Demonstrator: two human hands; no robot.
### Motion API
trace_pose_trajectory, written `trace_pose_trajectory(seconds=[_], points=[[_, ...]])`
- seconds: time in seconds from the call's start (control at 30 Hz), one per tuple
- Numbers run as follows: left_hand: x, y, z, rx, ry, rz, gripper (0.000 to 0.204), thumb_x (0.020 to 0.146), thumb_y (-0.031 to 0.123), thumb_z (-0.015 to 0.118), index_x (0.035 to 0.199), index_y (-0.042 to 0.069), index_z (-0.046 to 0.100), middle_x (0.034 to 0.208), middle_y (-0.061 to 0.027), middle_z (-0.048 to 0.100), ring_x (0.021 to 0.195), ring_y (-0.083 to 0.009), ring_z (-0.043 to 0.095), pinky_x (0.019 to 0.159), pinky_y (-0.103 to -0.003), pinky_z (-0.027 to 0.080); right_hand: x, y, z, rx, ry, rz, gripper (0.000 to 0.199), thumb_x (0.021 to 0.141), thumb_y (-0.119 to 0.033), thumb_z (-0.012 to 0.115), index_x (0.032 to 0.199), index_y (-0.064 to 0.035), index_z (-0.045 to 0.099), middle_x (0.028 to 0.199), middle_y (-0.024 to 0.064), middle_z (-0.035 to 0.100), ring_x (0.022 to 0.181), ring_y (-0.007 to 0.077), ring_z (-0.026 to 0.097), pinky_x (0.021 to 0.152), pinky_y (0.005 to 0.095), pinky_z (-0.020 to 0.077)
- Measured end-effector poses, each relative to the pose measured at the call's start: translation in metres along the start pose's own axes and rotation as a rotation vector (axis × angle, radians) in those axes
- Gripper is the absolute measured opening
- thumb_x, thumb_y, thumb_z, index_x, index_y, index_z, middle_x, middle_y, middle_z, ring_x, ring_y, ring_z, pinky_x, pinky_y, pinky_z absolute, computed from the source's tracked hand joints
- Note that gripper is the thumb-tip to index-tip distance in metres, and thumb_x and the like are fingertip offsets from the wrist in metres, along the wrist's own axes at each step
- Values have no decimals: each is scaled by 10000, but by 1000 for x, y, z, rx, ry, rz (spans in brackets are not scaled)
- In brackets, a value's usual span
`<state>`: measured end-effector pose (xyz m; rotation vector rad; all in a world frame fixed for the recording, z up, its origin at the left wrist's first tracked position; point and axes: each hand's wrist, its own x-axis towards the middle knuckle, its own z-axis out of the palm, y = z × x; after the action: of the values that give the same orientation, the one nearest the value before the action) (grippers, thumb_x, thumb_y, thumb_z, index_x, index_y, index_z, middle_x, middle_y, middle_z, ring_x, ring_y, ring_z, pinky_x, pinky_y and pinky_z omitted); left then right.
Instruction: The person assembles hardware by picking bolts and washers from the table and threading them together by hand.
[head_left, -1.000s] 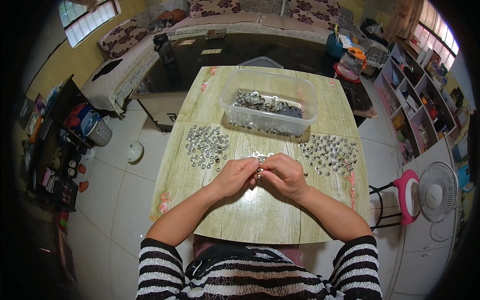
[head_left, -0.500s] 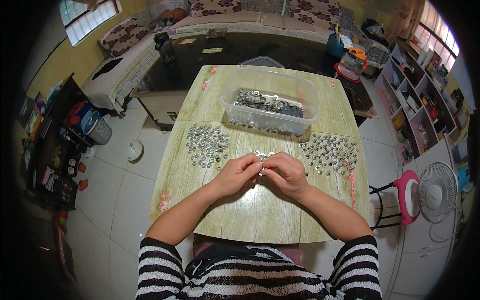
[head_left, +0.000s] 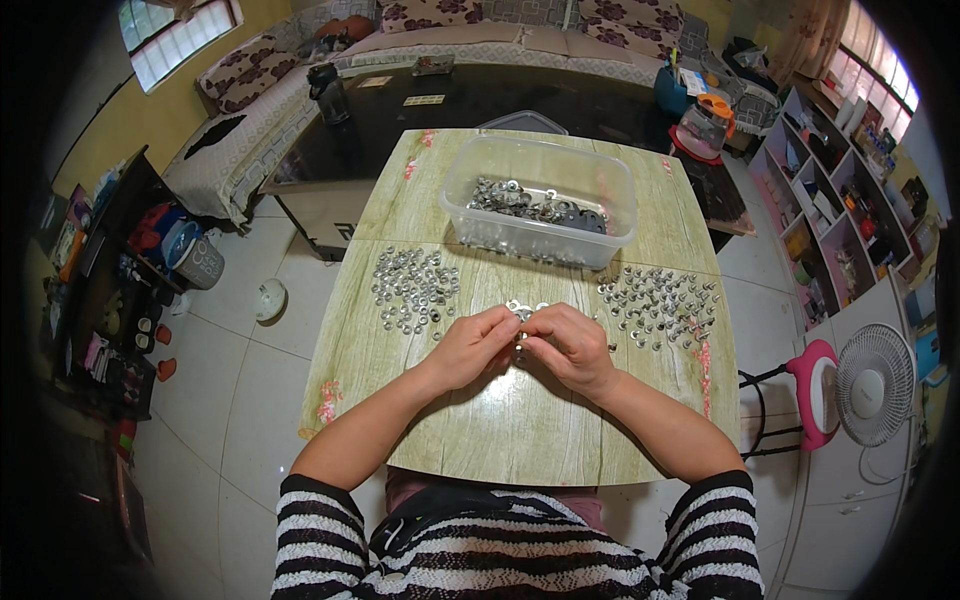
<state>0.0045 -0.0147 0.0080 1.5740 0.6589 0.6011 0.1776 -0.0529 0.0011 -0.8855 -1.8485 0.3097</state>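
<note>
We are looking down past our striped sleeves [head_left: 330,530] at a green wooden table [head_left: 520,440]. Our left hand [head_left: 470,347] and our right hand [head_left: 572,347] are meeting in the middle of it, fingertips pressed together, and they are pinching a small shiny metal piece [head_left: 519,316] between them. The piece is sitting right where the two hands are touching, just above the tabletop. Most of it is hiding behind our fingers, so we cannot tell its full shape. To the left of our hands a pile of little silver rings [head_left: 414,289] is lying spread on the table. To the right another pile of small silver parts [head_left: 662,300] is lying spread out too. Both piles are near our hands but not touching them. Behind our hands a clear plastic box [head_left: 540,200] is standing in the way, and more metal bits are lying inside it. Past the table a dark glass table [head_left: 470,100] is standing with a black bottle [head_left: 329,92] and some small flat packets [head_left: 424,99] on it. Behind that a long sofa with flowery cushions [head_left: 440,14] is running along the wall. On the right a white fan [head_left: 878,385] is standing beside a pink stool [head_left: 812,392], and a shelf [head_left: 840,190] is holding many colourful little things.
</note>
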Motion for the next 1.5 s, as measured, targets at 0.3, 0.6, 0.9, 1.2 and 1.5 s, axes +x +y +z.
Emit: trace_pose_trajectory(seconds=[0.3,0.6,0.9,1.2,1.5], points=[[-1,0,1,-54,-28,-49,269,916,282,415,800,46,472,602,24,457,534,-50,412,482,-195,345,0,0,1,29,6,12,147,698,-39,653,826,-20,583,774,108,579,676,228,572,589,292,466],[1,-7,-1,-60,-49,4,259,918,283,408,816,53,471,605,16,464,527,-52,417,477,-195,345,-1,1,0,37,8,23,147,702,-38,652,831,-17,583,780,106,581,681,224,573,592,291,468],[1,-5,-2,-47,-64,20,257,919,277,405,815,52,472,601,21,452,526,-50,417,477,-194,340,-1,2,0,35,7,31,147,706,-39,650,834,-17,583,785,112,579,684,233,574,596,291,468],[0,-3,1,-35,-4,34,280,924,289,393,807,52,484,610,29,460,527,-49,419,476,-194,343,-2,3,0,49,10,39,148,706,-38,649,835,-15,580,787,112,579,682,228,574,593,289,469],[1,-1,2,-11,28,13,299,932,299,369,804,53,481,588,17,465,521,-58,423,482,-200,354,-2,4,0,35,10,20,150,704,-41,650,832,-17,576,785,111,578,680,227,574,590,289,467]])
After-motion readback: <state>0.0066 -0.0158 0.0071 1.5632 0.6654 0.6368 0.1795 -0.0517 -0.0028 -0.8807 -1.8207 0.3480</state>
